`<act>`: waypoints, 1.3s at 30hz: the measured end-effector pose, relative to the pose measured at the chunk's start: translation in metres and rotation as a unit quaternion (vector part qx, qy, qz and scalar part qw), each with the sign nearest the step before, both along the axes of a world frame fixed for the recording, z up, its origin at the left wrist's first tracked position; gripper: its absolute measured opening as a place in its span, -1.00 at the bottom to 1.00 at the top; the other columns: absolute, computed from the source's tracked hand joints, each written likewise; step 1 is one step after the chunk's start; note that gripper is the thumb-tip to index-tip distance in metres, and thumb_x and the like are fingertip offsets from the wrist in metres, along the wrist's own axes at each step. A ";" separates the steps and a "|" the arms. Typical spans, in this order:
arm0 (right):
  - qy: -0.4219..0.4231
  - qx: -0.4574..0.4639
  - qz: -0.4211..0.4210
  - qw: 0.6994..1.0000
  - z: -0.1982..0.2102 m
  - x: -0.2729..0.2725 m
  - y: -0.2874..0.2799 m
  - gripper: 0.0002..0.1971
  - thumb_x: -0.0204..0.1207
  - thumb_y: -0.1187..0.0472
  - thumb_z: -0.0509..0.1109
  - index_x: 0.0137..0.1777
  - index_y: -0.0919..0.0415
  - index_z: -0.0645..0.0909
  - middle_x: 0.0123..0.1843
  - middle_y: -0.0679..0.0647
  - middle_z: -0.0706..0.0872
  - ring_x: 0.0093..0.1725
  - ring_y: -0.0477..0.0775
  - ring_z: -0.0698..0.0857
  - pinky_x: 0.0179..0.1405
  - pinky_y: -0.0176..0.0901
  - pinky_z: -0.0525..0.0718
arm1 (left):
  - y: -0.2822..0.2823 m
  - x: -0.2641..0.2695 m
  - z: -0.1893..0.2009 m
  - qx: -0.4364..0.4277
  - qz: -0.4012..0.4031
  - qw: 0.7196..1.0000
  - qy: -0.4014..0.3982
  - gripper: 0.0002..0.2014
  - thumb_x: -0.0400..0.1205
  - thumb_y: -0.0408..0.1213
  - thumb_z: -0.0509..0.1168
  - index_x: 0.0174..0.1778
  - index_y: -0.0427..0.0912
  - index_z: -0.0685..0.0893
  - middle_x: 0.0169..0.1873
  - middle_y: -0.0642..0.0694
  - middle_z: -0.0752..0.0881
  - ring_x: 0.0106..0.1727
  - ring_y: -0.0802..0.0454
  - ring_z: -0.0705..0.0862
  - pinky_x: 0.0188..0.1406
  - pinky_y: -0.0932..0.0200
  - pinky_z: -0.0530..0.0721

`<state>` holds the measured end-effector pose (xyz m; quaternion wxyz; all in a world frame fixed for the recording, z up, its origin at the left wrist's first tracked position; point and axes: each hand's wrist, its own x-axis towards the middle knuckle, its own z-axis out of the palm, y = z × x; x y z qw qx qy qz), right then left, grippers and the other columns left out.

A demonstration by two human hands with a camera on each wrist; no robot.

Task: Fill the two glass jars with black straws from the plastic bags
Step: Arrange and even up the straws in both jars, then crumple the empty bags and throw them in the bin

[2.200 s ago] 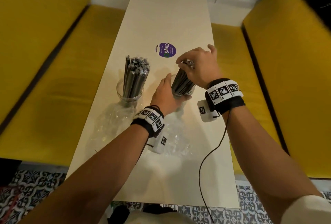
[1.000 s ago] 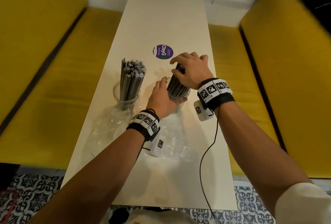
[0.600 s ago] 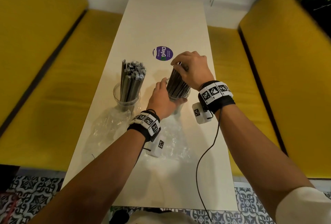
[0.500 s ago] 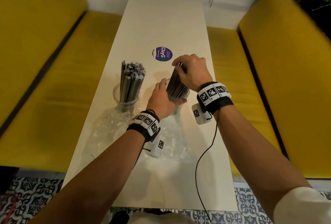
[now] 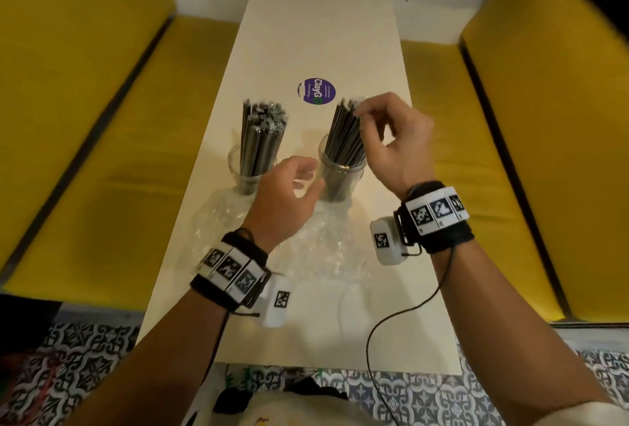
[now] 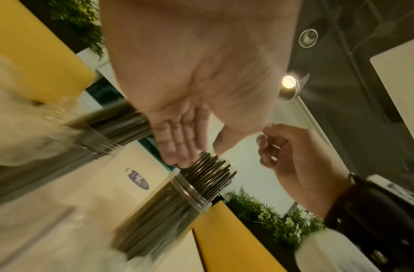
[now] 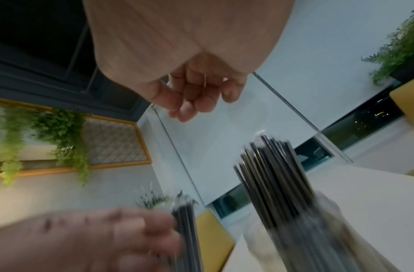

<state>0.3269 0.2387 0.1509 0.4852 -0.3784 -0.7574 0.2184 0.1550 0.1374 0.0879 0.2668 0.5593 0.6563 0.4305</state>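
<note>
Two glass jars stand side by side on the white table (image 5: pixel 323 34). The left jar (image 5: pixel 246 172) holds a full bundle of black straws (image 5: pixel 262 136). Another bundle of straws (image 5: pixel 343 136) leans in the right jar (image 5: pixel 340 184). My left hand (image 5: pixel 308 177) hovers between the jars with relaxed fingers and holds nothing; its palm (image 6: pixel 184 143) shows empty. My right hand (image 5: pixel 374 126) is raised beside the straw tops of the right jar, its fingers (image 7: pixel 196 99) loosely curled and empty. Two crumpled clear plastic bags (image 5: pixel 221 221) (image 5: pixel 326 252) lie in front of the jars.
A purple round sticker (image 5: pixel 316 91) lies on the table behind the jars. Yellow benches flank the table on the left (image 5: pixel 85 153) and on the right (image 5: pixel 544 119). A black cable (image 5: pixel 391 323) hangs from my right wrist over the near table edge.
My left hand has let go of the right jar and drawn back to the left. My right hand has released the straw tops and lifted slightly to the right.
</note>
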 end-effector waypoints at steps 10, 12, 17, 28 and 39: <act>-0.419 -0.204 0.009 0.885 -0.146 0.006 -0.106 -0.50 0.65 -0.38 0.27 0.54 -0.31 0.56 0.57 -0.12 0.63 0.54 0.13 0.53 0.38 0.26 0.43 | -0.095 -0.087 -0.099 -0.173 0.139 0.938 0.267 -0.49 0.62 0.26 0.35 0.44 0.14 0.75 0.45 -0.13 0.61 0.49 -0.29 0.48 0.39 -0.32 0.43; -0.434 -0.286 0.005 0.854 -0.164 -0.003 -0.117 -0.40 0.60 -0.47 0.26 0.61 -0.35 0.49 0.71 -0.11 0.47 0.68 0.14 0.38 0.52 0.40 0.39 | -0.101 -0.098 -0.118 -0.219 0.086 0.943 0.236 -0.42 0.72 0.31 0.27 0.65 0.19 0.60 0.59 -0.10 0.58 0.62 -0.28 0.44 0.49 -0.36 0.46; -0.297 -0.358 -0.031 0.884 -0.174 -0.029 -0.137 -0.48 0.51 -0.13 0.63 0.44 -0.07 0.65 0.55 0.01 0.63 0.53 0.28 0.50 0.55 0.07 0.47 | -0.090 -0.090 -0.111 -0.253 0.007 0.958 0.133 -0.29 0.77 0.48 -0.17 0.54 0.18 0.64 0.54 -0.07 0.71 0.57 -0.25 0.58 0.62 -0.40 0.45; 0.110 -0.529 0.008 0.841 -0.135 -0.082 -0.177 -0.64 0.71 0.53 0.18 0.42 0.21 0.43 0.19 0.07 0.69 0.02 0.06 0.71 -0.05 -0.17 0.72 | -0.097 -0.062 -0.091 -0.214 0.020 0.942 -0.256 -0.43 0.54 -0.38 0.48 0.47 0.15 0.71 0.42 -0.01 0.75 0.32 0.02 0.77 0.41 -0.06 0.77; -0.091 -0.446 0.118 0.883 -0.086 -0.053 -0.131 -0.12 0.40 0.02 0.73 0.69 -0.17 0.39 0.62 -0.01 0.54 0.55 0.11 0.57 0.47 0.08 0.65 | -0.089 -0.062 -0.060 -0.258 -0.007 0.884 -0.389 -0.43 0.40 -0.64 0.23 0.33 -0.33 0.78 -0.08 -0.28 0.83 0.02 -0.24 0.76 -0.03 -0.01 0.68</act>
